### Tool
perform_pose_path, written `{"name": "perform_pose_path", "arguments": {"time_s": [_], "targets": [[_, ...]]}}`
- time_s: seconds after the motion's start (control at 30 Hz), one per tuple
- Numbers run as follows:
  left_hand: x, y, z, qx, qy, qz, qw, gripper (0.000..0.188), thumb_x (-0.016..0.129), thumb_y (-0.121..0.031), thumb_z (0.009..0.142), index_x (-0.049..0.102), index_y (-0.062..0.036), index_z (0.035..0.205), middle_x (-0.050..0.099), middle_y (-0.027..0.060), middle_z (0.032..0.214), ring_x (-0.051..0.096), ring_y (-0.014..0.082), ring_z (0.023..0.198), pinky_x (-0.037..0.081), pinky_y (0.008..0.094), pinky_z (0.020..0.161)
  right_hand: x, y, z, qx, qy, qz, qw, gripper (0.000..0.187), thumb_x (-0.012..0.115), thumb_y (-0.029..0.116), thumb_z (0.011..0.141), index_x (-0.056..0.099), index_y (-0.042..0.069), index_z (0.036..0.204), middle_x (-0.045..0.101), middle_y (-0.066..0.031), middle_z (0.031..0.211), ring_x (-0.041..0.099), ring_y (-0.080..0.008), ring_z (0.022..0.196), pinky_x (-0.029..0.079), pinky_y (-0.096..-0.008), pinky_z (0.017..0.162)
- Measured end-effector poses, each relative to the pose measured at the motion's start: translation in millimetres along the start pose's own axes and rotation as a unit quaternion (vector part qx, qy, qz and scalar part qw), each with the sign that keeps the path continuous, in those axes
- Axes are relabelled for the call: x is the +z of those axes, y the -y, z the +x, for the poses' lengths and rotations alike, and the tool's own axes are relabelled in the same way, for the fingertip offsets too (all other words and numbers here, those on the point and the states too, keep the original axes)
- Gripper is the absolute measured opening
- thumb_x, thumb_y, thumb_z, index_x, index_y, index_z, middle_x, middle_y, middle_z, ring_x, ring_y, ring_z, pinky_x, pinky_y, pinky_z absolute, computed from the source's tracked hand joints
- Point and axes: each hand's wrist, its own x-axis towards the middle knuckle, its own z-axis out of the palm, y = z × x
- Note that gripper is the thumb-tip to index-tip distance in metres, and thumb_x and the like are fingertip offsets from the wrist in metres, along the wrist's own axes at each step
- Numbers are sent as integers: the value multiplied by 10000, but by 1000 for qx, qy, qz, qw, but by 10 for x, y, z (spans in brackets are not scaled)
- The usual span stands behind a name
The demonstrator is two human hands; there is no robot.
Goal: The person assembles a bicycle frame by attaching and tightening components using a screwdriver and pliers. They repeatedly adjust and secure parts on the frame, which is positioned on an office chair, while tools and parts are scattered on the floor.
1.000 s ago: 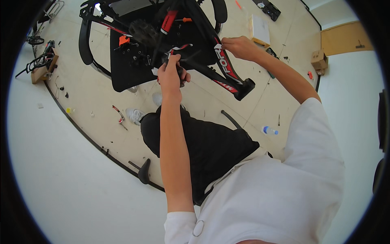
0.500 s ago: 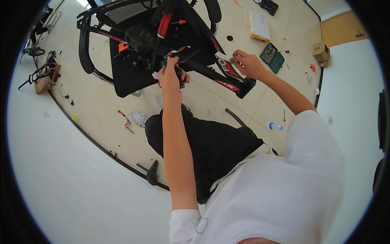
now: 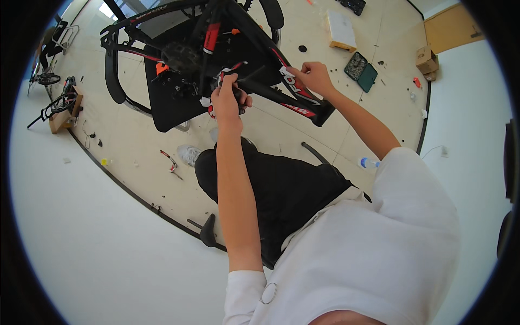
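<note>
A black bicycle frame (image 3: 260,38) with red and white markings lies across a black office chair (image 3: 168,114). My left hand (image 3: 226,100) is closed beside the frame's lower tube, around a dark part whose kind I cannot make out. A red and white piece (image 3: 234,67) sticks out just past its fingertips. At the frame's right-hand end, my right hand (image 3: 314,77) pinches a small white wipe (image 3: 287,72) against the lettered tube. Loose small dark parts (image 3: 181,86) and an orange-handled tool (image 3: 162,68) lie on the chair seat.
An open green tool case (image 3: 368,77) and a white box (image 3: 341,31) are on the floor to the right. A water bottle (image 3: 369,162) lies near my right arm. A bicycle saddle (image 3: 208,230) rests by the left wall; cardboard boxes (image 3: 427,60) stand far right.
My right hand has moved a little left, bringing the wipe onto the tube where it was held slightly off before. My left hand keeps its grip in nearly the same place.
</note>
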Motion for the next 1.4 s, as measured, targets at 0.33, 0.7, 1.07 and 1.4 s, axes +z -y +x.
{"name": "perform_pose_path", "arguments": {"time_s": [0.33,0.7,1.07,1.4], "targets": [[-98,-36,-72,1,-16,-18,1000,311,655,-307,801,466,-78,709,432,50,496,498,196,430,339,306,437,139,46,156,116,64,246,960,316,727,157,840,442,22,820,650,-121,723,662,-167,550,567,-280,525],[-124,-65,-109,7,-10,-23,1000,315,648,-309,809,456,-83,705,416,50,494,485,198,422,335,308,437,-246,10,0,23,231,130,964,320,608,90,896,357,81,697,504,-6,569,571,-90,463,411,-225,454],[-84,-21,-89,2,-13,2,1000,313,650,-308,806,461,-80,705,427,50,496,490,198,423,332,303,430,-733,-112,-494,26,248,94,964,334,607,80,863,347,59,655,453,-4,521,557,-111,426,432,-265,420],[-95,-7,-63,8,-10,-2,1000,310,637,-303,822,459,-81,697,414,45,492,482,195,421,331,302,425,-974,-257,-925,59,244,97,963,362,598,78,870,323,58,635,422,-3,510,548,-118,414,437,-266,436]]}}
